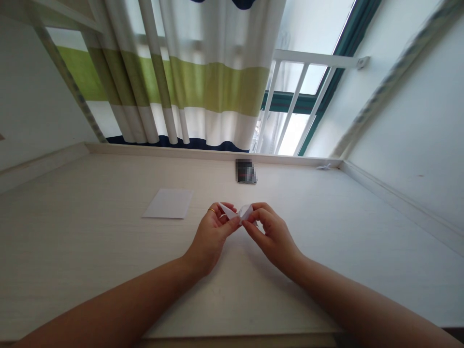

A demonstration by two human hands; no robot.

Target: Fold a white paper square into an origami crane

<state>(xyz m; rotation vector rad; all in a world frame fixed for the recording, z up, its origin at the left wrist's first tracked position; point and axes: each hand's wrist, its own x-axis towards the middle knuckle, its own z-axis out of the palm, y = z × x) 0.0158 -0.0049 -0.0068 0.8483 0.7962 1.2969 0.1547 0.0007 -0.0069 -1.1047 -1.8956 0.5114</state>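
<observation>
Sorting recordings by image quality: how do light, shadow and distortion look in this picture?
Head view: window glaring, washed out in places; curtain backlit; soft shadow on the tabletop below the right hand; wide-angle stretching towards the edges; dark object partly pixelated, unreadable; folded paper pale, its creases hard to make out.

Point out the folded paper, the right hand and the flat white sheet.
Folded paper [245,211]: head view, its right-side fold.
Right hand [273,231]: head view, middle of the hand.
Flat white sheet [168,203]: head view, its middle.
</observation>
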